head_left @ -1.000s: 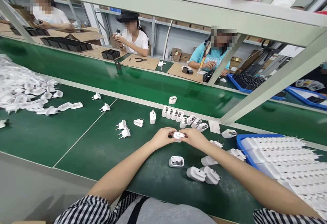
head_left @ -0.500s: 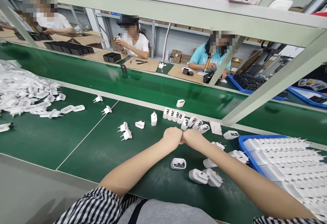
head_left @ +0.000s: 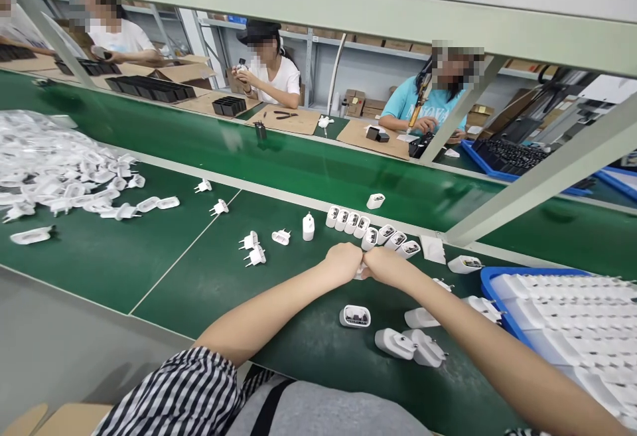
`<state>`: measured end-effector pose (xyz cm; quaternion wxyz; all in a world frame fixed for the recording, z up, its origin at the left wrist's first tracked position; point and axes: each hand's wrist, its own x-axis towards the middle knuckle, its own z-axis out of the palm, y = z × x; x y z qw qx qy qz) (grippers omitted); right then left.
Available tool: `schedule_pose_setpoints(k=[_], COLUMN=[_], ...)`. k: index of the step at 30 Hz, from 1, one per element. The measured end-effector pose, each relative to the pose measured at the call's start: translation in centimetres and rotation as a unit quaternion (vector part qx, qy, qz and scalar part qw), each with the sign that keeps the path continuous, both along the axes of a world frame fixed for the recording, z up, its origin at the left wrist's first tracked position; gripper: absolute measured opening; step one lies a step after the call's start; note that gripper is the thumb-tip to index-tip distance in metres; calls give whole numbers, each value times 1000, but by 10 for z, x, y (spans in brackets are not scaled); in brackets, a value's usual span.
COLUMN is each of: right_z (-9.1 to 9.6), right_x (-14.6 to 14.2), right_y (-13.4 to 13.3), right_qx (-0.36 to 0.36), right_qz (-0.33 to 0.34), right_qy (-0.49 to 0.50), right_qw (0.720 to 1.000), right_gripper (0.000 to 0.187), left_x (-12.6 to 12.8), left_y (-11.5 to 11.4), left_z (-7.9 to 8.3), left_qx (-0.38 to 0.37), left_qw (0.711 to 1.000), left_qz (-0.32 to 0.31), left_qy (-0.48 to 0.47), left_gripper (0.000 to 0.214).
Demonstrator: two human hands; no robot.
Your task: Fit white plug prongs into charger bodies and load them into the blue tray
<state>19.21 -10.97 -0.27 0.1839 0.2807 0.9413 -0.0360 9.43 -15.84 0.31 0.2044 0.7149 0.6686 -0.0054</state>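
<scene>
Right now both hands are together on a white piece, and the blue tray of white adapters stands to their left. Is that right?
Not quite: in the head view the blue tray of white adapters stands to the right, not left. The left hand and right hand are together on a white piece, as you say.

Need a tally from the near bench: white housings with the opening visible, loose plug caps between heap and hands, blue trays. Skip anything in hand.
Open white housings: 11
Loose plug caps: 5
Blue tray: 1
Total: 17
</scene>
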Motion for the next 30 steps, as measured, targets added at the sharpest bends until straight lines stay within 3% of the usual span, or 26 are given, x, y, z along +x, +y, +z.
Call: schedule_pose_setpoints(k=[9,17,22,30], right_z=[10,18,26,23], right_x=[-7,-14,-14,-4], right_y=[1,-6,-4,-2], right_qx=[-17,-14,-13,-13], right_qz=[-25,-26,-27,-36], right_qy=[-24,-54,-69,-56], right_qw=[999,998,997,998], right_gripper=[17,19,25,20], left_x=[-3,-13,-17,1], left_y=[18,3,1,11], left_z=[2,-5,-8,7], left_qx=[-54,-18,-10,-20], left_qw=[998,996,997,998], left_qz=[-24,-88,-82,-61], left_qy=[-4,0,-3,16], left_gripper=[23,24,26,12])
